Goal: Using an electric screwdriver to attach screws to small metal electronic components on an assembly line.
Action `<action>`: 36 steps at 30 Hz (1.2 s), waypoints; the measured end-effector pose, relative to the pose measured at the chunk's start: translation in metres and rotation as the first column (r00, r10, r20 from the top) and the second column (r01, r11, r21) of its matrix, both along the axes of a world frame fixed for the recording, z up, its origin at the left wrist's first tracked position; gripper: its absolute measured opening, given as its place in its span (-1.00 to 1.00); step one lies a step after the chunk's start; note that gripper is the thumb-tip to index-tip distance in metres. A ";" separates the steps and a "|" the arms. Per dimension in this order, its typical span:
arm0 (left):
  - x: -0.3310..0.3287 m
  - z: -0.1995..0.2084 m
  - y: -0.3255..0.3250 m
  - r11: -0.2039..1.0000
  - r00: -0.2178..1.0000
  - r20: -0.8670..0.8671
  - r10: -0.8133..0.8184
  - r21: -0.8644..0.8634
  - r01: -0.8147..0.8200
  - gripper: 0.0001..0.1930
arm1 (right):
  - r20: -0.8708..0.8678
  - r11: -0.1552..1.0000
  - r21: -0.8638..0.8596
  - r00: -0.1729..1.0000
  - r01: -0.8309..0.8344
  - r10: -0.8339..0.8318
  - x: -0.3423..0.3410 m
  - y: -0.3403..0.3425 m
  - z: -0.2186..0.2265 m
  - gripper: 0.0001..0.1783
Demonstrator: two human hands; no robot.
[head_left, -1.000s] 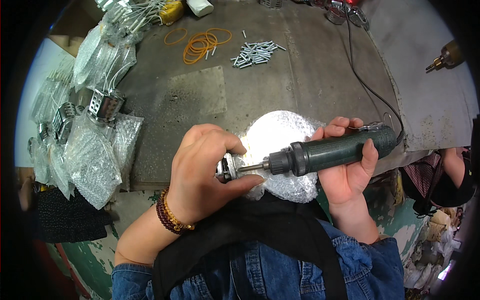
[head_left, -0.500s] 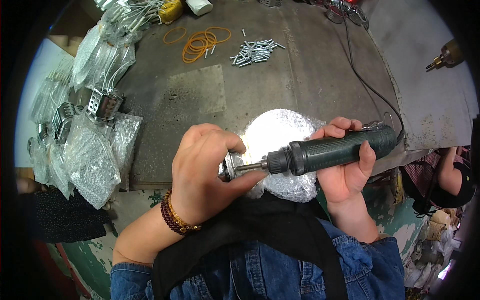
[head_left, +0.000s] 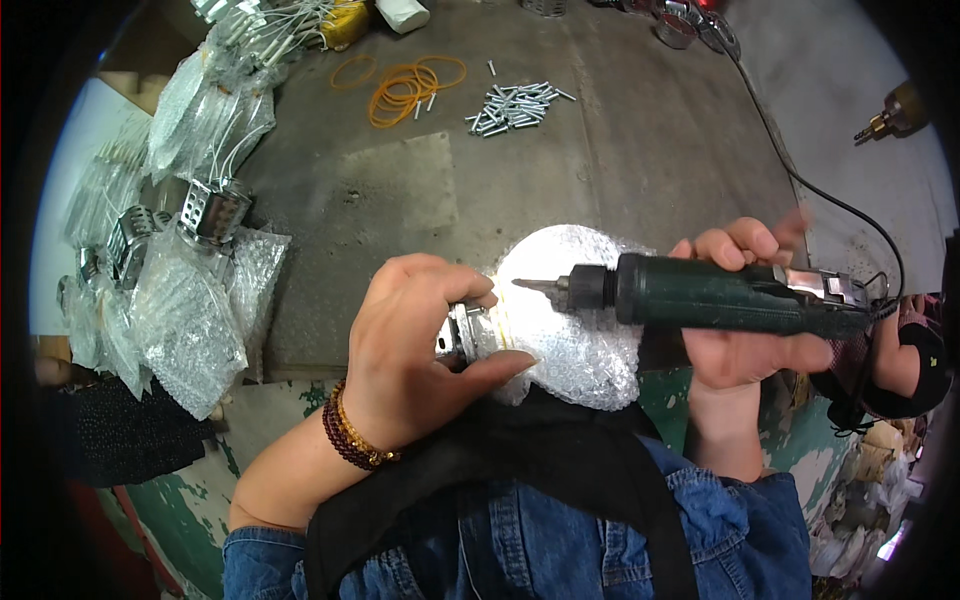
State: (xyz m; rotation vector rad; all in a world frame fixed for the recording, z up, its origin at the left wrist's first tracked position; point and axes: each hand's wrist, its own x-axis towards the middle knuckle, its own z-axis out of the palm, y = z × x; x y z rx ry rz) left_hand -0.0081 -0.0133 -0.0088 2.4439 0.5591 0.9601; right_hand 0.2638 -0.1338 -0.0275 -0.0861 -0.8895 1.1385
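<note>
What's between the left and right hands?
Head view: between the left hand and right hand lies a bubble-wrapped bundle, overlapped by the front of the green screwdriver.

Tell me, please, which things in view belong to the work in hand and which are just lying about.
Belonging to the work:
metal fitting, in the left hand
bubble-wrapped round piece beside it
green screwdriver, at the right hand
loose screws, probably

Apparently just lying about:
orange rubber bands
wrapped pieces at left
</note>
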 end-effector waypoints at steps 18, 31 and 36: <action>-0.002 0.000 0.003 0.999 0.999 -0.018 -0.033 -0.038 0.033 -0.35 | -0.402 0.944 -0.325 0.911 -0.048 -0.093 -0.016 0.002 -0.022 -0.55; -0.003 -0.001 0.004 0.999 0.999 -0.025 -0.046 -0.031 0.045 -0.33 | -0.410 0.938 -0.345 0.903 -0.026 -0.126 -0.019 0.001 -0.023 -0.61; -0.001 -0.001 0.003 0.999 0.999 -0.030 -0.036 -0.004 0.036 -0.30 | -0.420 0.946 -0.321 0.901 -0.039 -0.105 -0.023 0.003 -0.024 -0.57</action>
